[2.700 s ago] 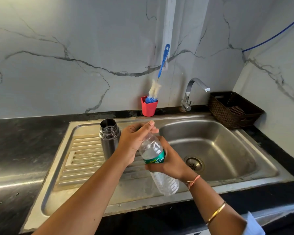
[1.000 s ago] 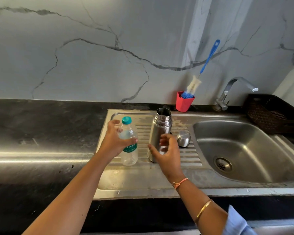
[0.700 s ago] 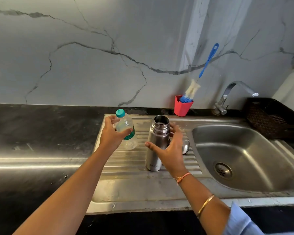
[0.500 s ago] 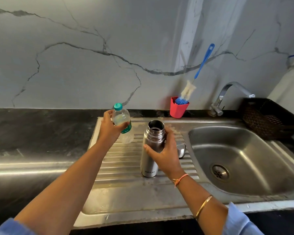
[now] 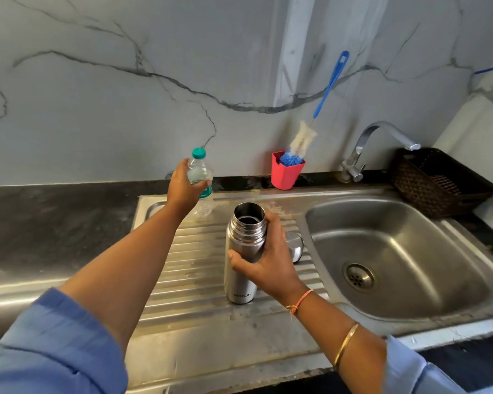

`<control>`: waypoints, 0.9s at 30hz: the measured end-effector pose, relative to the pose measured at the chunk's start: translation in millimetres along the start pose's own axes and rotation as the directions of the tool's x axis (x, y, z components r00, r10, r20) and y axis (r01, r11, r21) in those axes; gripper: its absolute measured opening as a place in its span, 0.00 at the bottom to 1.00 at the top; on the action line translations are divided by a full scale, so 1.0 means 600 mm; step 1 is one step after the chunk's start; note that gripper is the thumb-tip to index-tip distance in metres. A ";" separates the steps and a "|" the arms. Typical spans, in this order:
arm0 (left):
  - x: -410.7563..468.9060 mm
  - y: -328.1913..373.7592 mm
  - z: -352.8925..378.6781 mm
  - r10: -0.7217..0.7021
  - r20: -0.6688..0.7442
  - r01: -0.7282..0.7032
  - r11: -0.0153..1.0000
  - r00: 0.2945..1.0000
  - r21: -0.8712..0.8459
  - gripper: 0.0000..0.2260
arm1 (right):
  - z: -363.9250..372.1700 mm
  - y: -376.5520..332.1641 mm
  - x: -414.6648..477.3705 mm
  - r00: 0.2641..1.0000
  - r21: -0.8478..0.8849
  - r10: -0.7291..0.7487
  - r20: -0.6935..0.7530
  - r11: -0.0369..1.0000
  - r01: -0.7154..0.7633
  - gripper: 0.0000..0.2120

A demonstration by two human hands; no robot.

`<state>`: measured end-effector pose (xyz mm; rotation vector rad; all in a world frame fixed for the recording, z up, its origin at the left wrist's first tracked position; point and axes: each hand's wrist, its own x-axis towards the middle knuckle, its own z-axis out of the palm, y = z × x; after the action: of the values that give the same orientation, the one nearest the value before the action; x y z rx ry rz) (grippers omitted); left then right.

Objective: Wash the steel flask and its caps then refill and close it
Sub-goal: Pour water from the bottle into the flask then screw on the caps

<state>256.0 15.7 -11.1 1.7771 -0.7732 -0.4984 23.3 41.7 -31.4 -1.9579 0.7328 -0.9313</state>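
The steel flask (image 5: 241, 268) stands upright and uncapped on the ribbed drainboard (image 5: 188, 268). My right hand (image 5: 265, 258) grips its upper body from the right side. A steel cap (image 5: 295, 245) lies on the drainboard just behind that hand, partly hidden by it. My left hand (image 5: 182, 187) holds a clear plastic water bottle (image 5: 201, 177) with a teal cap, raised over the back of the drainboard near the wall.
The sink basin (image 5: 396, 251) with its drain lies to the right, the tap (image 5: 382, 143) behind it. A red cup (image 5: 286, 173) holding a blue-handled bottle brush (image 5: 319, 109) stands against the wall. A dark woven basket (image 5: 439, 180) sits at the far right. Black countertop (image 5: 54, 223) extends left.
My left hand has carried the plastic bottle up and back toward the wall. My right hand has closed around the flask, which stays upright on the drainboard.
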 end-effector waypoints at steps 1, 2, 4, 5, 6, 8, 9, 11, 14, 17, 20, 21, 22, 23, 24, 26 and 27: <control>0.006 -0.003 0.001 -0.006 0.004 0.006 1.000 1.000 0.005 0.31 | 0.001 0.001 0.000 1.000 0.006 0.006 -0.003 1.000 -0.006 0.35; 0.011 -0.006 0.002 -0.015 0.009 0.015 1.000 1.000 0.010 0.31 | 0.002 0.002 0.000 1.000 0.008 0.013 -0.003 1.000 -0.012 0.35; 0.019 -0.013 0.005 -0.035 0.020 0.034 0.999 0.999 0.021 0.31 | 0.003 0.005 0.000 0.999 0.013 0.033 0.004 0.999 -0.033 0.35; 0.022 -0.017 0.006 -0.041 0.023 0.041 0.999 0.999 0.021 0.31 | 0.003 0.007 0.000 0.999 0.016 0.042 0.008 0.999 -0.042 0.35; 0.025 -0.021 0.006 -0.045 0.021 0.045 0.999 0.999 0.015 0.31 | 0.003 0.006 0.000 0.999 0.019 0.046 0.010 0.999 -0.046 0.35; 0.032 -0.025 0.005 -0.050 0.017 0.050 0.999 0.999 0.001 0.31 | 0.003 0.006 -0.001 0.999 0.020 0.051 0.012 0.998 -0.051 0.36; 0.035 -0.026 0.004 -0.053 0.012 0.054 0.999 0.998 -0.004 0.32 | 0.003 0.006 -0.001 0.999 0.026 0.052 0.012 0.998 -0.052 0.36; 0.038 -0.028 0.003 -0.067 0.003 0.067 0.997 0.998 -0.023 0.33 | 0.003 0.005 -0.001 0.998 0.039 0.055 0.011 0.998 -0.055 0.36; 0.039 -0.032 0.002 -0.074 -0.003 0.074 0.996 0.997 -0.047 0.34 | 0.004 0.007 -0.001 0.998 0.033 0.059 0.002 0.998 -0.059 0.36; 0.038 -0.034 0.004 -0.063 -0.003 0.063 0.997 0.998 -0.048 0.36 | 0.004 0.006 -0.001 0.998 0.029 0.066 0.007 0.997 -0.066 0.36; 0.039 -0.036 0.004 -0.053 -0.005 0.052 0.997 0.999 -0.053 0.38 | 0.005 0.007 -0.001 0.998 0.019 0.063 0.000 0.998 -0.063 0.35; 0.039 -0.037 0.004 -0.050 -0.008 0.050 0.998 0.999 -0.050 0.38 | 0.005 0.007 -0.001 0.998 0.018 0.062 0.000 0.998 -0.062 0.36; 0.039 -0.037 0.004 -0.047 -0.011 0.047 0.998 0.999 -0.046 0.38 | 0.005 0.007 -0.001 0.998 0.018 0.062 0.002 0.998 -0.062 0.36; 0.039 -0.037 0.004 -0.043 -0.011 0.043 0.998 0.999 -0.041 0.38 | 0.004 0.007 -0.002 0.998 0.019 0.062 0.003 0.998 -0.062 0.36; 0.039 -0.038 0.003 -0.042 -0.012 0.041 0.998 0.999 -0.037 0.38 | 0.004 0.007 -0.003 0.998 0.016 0.061 0.002 0.998 -0.061 0.35; 0.039 -0.039 0.003 -0.041 -0.012 0.041 0.999 0.999 -0.033 0.39 | 0.004 0.007 -0.003 0.998 0.011 0.055 -0.001 0.998 -0.055 0.35; 0.039 -0.040 0.003 -0.042 -0.013 0.041 0.999 0.999 -0.033 0.40 | 0.005 0.007 -0.004 0.998 0.012 0.056 0.000 0.998 -0.056 0.35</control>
<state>277.3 2.8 -33.2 1.7673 -0.7161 -0.5235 23.8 42.4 -36.8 -1.9169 0.7766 -0.9010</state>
